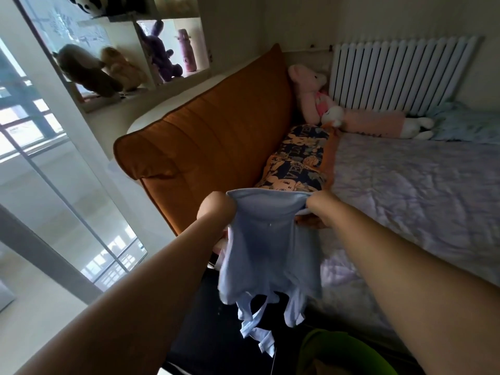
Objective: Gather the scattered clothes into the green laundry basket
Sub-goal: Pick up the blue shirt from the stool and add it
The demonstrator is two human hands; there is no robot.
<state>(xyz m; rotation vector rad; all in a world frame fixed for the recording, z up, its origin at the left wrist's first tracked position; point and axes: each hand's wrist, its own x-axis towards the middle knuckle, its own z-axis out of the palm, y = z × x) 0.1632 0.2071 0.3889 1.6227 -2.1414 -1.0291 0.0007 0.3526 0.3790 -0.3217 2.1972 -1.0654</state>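
Note:
A light blue garment [266, 255] hangs in the air in front of me, stretched by its top edge between both hands. My left hand [216, 209] grips the left corner and my right hand [315, 209] grips the right corner. Its lower part with thin straps dangles down over a dark surface. Part of the green laundry basket [341, 347] shows at the bottom edge, below and to the right of the garment. What the basket holds is hidden.
An orange cushion [211, 147] leans along the bed's left side. A patterned pillow [297, 161] and pink plush toys [311, 96] lie on the lilac bed sheet [411, 190]. A white radiator [397, 74] stands behind. Shelves with plush toys [130, 63] and a window are on the left.

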